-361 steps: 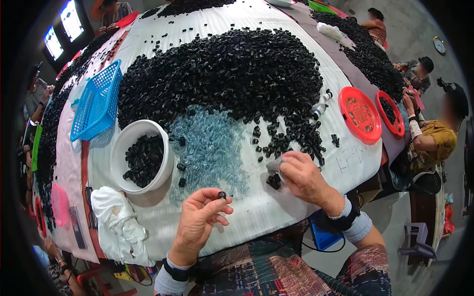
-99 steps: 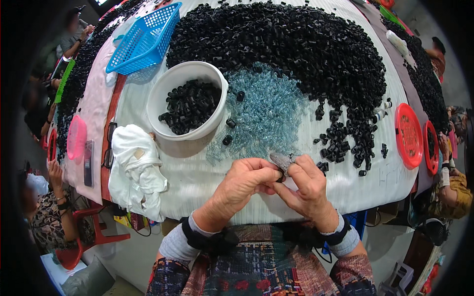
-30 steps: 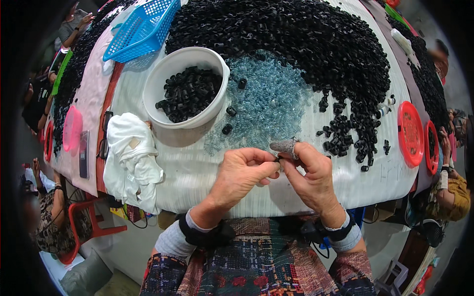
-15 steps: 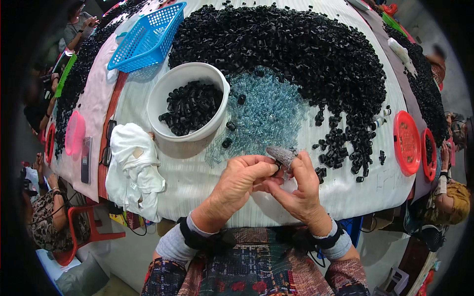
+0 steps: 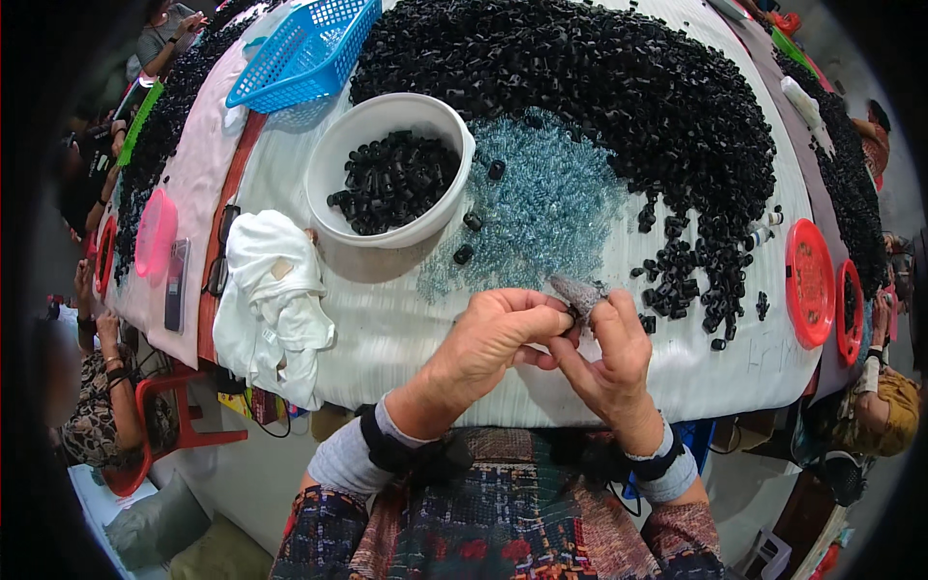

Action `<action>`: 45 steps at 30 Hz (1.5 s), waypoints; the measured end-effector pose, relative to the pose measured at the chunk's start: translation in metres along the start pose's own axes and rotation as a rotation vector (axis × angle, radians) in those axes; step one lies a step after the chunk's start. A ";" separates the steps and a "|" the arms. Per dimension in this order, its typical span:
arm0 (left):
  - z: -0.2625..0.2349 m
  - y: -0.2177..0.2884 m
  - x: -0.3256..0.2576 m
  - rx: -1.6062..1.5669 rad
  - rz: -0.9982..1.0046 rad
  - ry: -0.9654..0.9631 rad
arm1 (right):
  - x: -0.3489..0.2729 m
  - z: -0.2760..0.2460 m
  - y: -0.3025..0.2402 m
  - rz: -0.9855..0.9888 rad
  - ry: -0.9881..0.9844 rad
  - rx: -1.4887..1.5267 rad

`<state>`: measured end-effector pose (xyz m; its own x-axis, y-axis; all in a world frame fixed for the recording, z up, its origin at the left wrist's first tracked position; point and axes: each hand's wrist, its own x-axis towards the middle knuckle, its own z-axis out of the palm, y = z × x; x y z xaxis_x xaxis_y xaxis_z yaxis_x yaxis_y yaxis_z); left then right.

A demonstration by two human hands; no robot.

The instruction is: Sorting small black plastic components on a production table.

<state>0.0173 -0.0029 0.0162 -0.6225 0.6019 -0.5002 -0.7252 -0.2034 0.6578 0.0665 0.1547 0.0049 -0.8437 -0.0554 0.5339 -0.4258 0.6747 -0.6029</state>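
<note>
My left hand (image 5: 493, 343) is closed in a pinch, thumb and forefinger together, on a small black plastic piece (image 5: 570, 315). My right hand (image 5: 616, 362) meets it from the other side, its thumb and fingers bent around the same piece, which is mostly hidden by the fingertips. A grey knitted finger cover (image 5: 577, 291) sits on a finger of my right hand. Just beyond my hands spreads a heap of small clear bluish pieces (image 5: 541, 208), too small to name. Behind and to the right lies a large heap of black plastic pieces (image 5: 580, 72).
A white bowl (image 5: 324, 198) of black pieces stands left, near a blue basket (image 5: 280, 92) and a crumpled white cloth (image 5: 271, 309). A red plastic lid or tray (image 5: 810, 280) lies at right. Several people sit around neighbouring tables.
The whole view has shifted, so the table's things appear farther right and slightly higher. My hands stay together on the small black piece, with little change in grip.
</note>
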 end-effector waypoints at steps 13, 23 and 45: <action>-0.010 -0.006 0.003 0.055 0.006 -0.101 | -0.006 -0.007 0.013 -0.116 -0.063 0.020; -0.002 -0.006 0.000 -0.041 0.037 -0.048 | -0.003 -0.009 0.006 -0.031 -0.015 0.027; 0.004 -0.003 -0.014 0.094 -0.014 -0.103 | -0.003 -0.017 -0.007 -0.123 -0.058 -0.045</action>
<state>0.0295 -0.0082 0.0236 -0.5752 0.6815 -0.4524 -0.6999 -0.1238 0.7035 0.0773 0.1631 0.0176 -0.8041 -0.1807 0.5663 -0.5128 0.6928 -0.5071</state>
